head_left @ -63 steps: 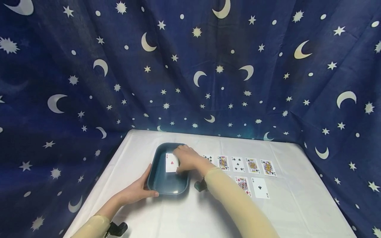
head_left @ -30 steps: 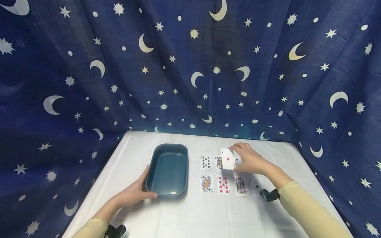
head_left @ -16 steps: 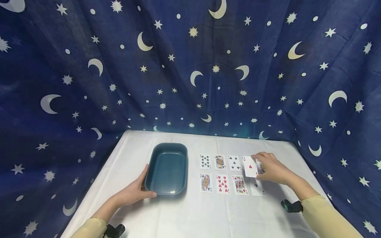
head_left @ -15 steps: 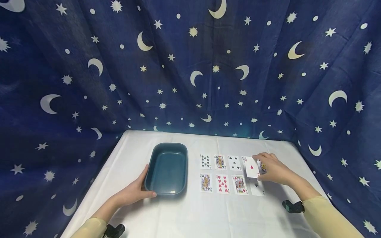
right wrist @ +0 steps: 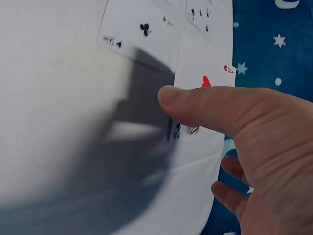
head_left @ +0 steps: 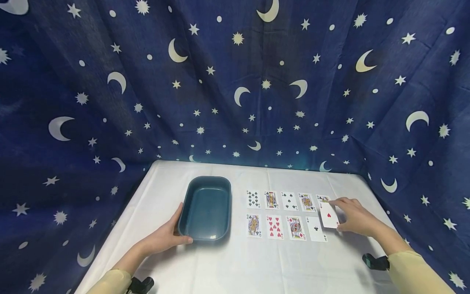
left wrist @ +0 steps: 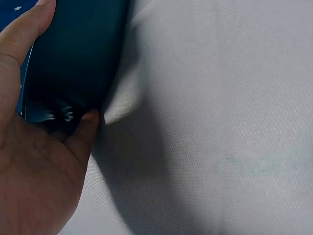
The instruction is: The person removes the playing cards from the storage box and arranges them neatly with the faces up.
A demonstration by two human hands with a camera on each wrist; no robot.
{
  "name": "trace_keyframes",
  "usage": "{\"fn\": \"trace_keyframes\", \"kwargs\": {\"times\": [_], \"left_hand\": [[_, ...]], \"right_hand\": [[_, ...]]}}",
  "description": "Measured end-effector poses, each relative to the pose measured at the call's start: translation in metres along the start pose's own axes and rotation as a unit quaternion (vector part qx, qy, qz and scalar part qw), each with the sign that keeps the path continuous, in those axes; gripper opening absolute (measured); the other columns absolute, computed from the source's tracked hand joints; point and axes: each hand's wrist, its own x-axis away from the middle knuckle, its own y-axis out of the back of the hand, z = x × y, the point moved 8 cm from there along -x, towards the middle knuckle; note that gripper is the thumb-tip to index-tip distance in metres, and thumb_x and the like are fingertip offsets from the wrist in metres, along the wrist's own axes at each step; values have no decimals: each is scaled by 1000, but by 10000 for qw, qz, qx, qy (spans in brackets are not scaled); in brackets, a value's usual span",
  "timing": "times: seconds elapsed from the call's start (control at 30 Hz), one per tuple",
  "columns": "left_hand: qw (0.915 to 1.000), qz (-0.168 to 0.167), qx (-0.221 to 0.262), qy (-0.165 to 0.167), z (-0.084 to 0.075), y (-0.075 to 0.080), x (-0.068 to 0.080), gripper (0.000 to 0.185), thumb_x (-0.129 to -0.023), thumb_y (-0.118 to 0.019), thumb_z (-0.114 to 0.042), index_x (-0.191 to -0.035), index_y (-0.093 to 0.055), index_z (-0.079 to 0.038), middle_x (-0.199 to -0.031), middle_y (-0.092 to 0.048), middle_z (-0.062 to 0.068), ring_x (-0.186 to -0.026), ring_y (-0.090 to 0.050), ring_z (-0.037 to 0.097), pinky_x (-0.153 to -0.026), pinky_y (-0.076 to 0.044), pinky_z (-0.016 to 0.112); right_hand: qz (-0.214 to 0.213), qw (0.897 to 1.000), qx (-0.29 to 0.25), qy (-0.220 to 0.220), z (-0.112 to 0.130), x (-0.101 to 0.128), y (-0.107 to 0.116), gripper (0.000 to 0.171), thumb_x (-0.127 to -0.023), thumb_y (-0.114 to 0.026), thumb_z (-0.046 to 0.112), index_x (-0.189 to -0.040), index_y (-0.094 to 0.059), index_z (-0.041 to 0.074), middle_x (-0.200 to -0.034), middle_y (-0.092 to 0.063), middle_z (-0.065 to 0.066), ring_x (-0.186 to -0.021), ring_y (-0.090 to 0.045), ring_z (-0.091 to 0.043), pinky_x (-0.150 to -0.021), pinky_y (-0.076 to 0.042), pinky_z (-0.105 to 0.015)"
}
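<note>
Right hand (head_left: 354,219) pinches the ace of hearts (head_left: 328,214) by its right edge, thumb (right wrist: 195,105) over the face, card just right of the ace of clubs (head_left: 316,228) and partly covering the far-right card (head_left: 322,198) of the back row; whether it already lies flat on the cloth cannot be told. Left hand (head_left: 165,236) grips the near-left corner of the teal tray (head_left: 191,196), thumb up the tray's left wall, fingers curled at its base; in the left wrist view the palm (left wrist: 34,181) lies against the dark tray wall (left wrist: 73,58). Right of the tray, on the white tablecloth (head_left: 257,261), two rows of face-up cards: back row w/ nine of spades (head_left: 253,199), a court card (head_left: 271,199), five of spades (head_left: 289,201), another court card (head_left: 306,202); front row w/ a court card (head_left: 254,225), eight of hearts (head_left: 274,226), a court card (head_left: 295,228), then the ace of clubs. Behind and around the tray and table: dark blue curtain (head_left: 235,81) printed w/ moons and stars. Pale yellow sleeves (head_left: 418,271) cover both forearms.
</note>
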Motion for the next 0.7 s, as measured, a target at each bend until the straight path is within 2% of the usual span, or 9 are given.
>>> {"fn": "trace_keyframes", "kwargs": {"times": [0.13,0.37,0.7], "left_hand": [[10000,21,23,6,-1,0,1,126,-86,-85,-35,-164,12,-19,-170,7,18,-151,-19,43,-118,-31,55],[10000,20,49,-10,-2,0,1,126,-86,-85,-34,-164,12,-19,-170,7,18,-152,-19,43,-118,-30,55],[10000,-2,-23,36,-1,0,1,127,-85,-85,-36,-164,12,-21,-170,5,19,-150,-25,43,-117,-31,55]], "right_hand": [[97,9999,45,-126,-9,5,-4,89,-64,-95,23,-140,-57,0,-140,-50,-31,-122,-44,-52,-98,-40,-74],[420,9980,-5,-470,-19,11,-14,91,-63,-96,25,-140,-56,-3,-141,-48,-32,-124,-42,-54,-99,-38,-76],[573,9969,20,-544,-26,14,-24,92,-59,-96,22,-138,-58,-3,-139,-51,-31,-122,-44,-53,-100,-38,-75]]}}
